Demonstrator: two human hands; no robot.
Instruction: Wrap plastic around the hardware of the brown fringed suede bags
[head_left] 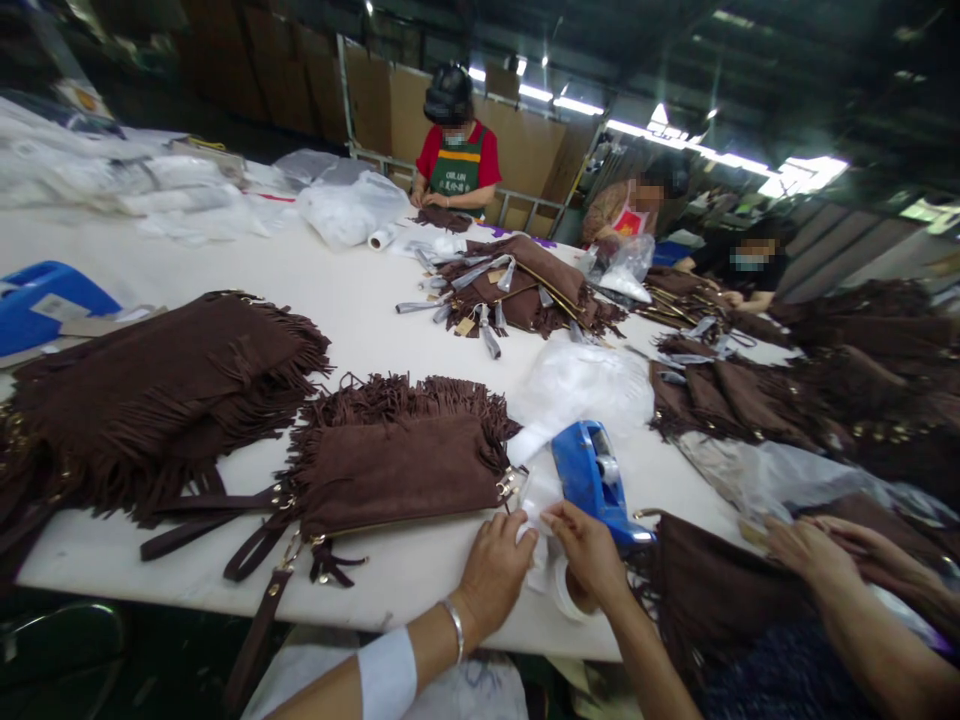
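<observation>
A brown suede fringed bag lies flat on the white table in front of me. My left hand is closed, its fingertips pinching a piece of white paper at the bag's right corner by the gold hardware. My right hand is closed too and pinches the same white paper from the other side. A blue tape dispenser stands just behind my right hand. The bag's straps trail off to the left near the table's front edge.
A heap of fringed bags lies at left and more bags in the middle. A co-worker's hands rest on a bag at right. Other people work at the far side. Plastic bags and a blue bin sit at left.
</observation>
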